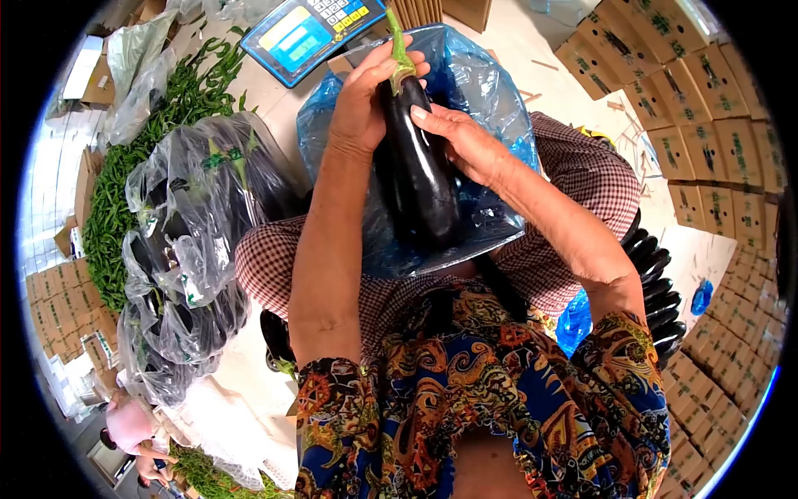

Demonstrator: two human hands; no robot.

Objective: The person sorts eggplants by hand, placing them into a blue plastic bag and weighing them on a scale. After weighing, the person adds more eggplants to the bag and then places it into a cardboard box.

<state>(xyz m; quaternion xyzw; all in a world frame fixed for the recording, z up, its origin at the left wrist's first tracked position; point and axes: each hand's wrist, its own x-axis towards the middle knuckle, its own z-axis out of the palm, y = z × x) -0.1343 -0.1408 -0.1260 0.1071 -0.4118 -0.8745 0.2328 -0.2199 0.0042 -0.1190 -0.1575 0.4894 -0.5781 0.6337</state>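
A large, glossy dark eggplant (422, 179) with a green stem is held between both hands, its stem end pointing away from me. My left hand (363, 96) is closed around its upper left side, just below the cap, with fingertips showing behind the stem. From the right, my right hand (460, 141) grips the body, thumb on the front and the other fingers mostly hidden. Directly below lies an open box lined with a blue plastic bag (496, 79). The eggplant covers much of the box's inside, so its contents are hard to make out.
A digital scale (301, 40) stands beyond the box. To the left are eggplants in clear plastic bags (195, 237) and a long heap of green peppers (112, 208). Loose eggplants (658, 291) lie at right, near stacked cartons (702, 100). Another person (133, 424) bends at lower left.
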